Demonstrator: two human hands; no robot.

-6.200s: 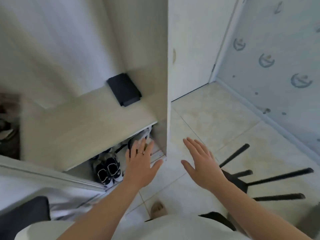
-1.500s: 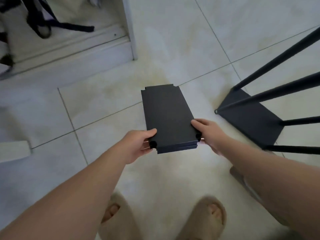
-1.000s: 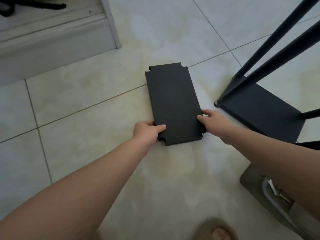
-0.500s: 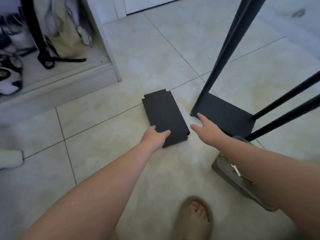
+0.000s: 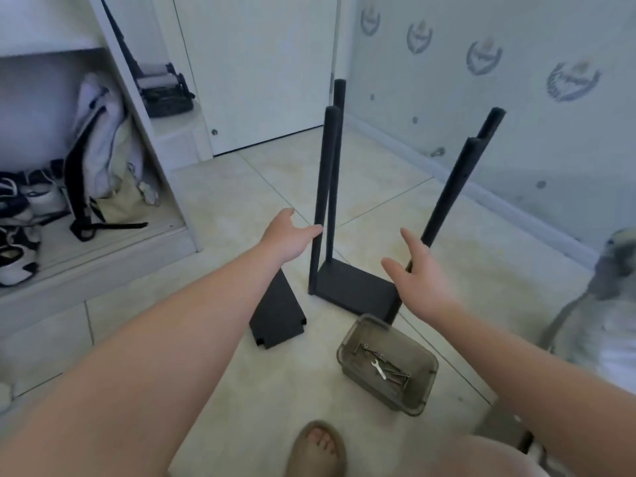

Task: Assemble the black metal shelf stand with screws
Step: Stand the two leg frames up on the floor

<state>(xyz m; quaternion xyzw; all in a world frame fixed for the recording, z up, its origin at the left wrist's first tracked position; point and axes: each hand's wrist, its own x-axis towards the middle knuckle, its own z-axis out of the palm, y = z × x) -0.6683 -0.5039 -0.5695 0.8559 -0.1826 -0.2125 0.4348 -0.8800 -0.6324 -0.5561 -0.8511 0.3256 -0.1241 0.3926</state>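
Open gaps lay between the stand's four upright poles (image 5: 321,201). The loose shelf panel (image 5: 277,315) crowded the left approach and the screw tray (image 5: 389,395) the near side.

Black stand (image 5: 354,287) standing upright, four poles (image 5: 323,201) sticking up. Loose shelf panel (image 5: 278,315) lying flat just left of stand. Screws (image 5: 390,370) sitting in tub (image 5: 382,390) just in front of stand.

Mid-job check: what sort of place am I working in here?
Most likely a home entryway: a white closet holding shoes and a bag, a closed white door beside it, and a tiled floor where the black shelf stand stands.
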